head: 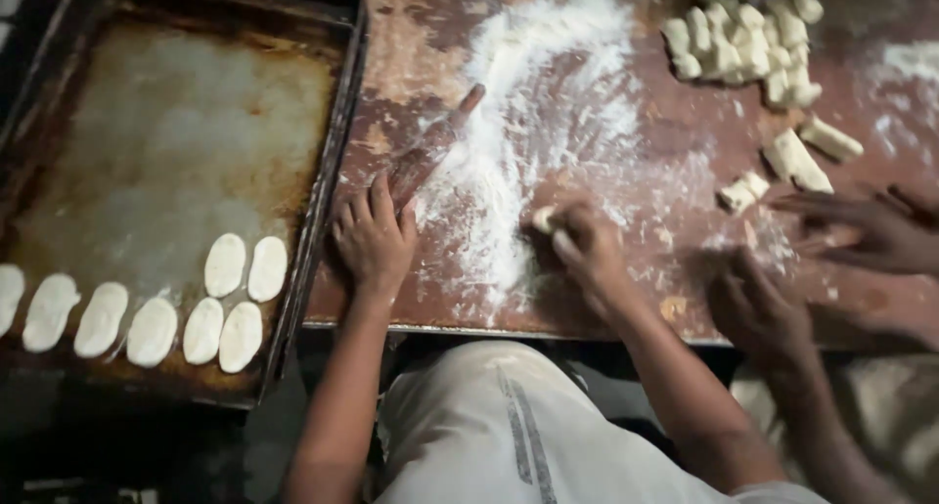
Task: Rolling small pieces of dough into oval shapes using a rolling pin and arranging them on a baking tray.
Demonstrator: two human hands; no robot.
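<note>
My left hand lies over the near end of a wooden rolling pin that slants up and to the right across the floured brown table. My right hand is closed on a small pale dough piece, pressing it against the table in a patch of flour. A dark, worn baking tray sits at the left, with several flat oval dough pieces laid along its near edge.
At the far right of the table is a pile of cut dough pieces, with a few loose ones below it. Another person's hands work on the table's right side, close to my right arm.
</note>
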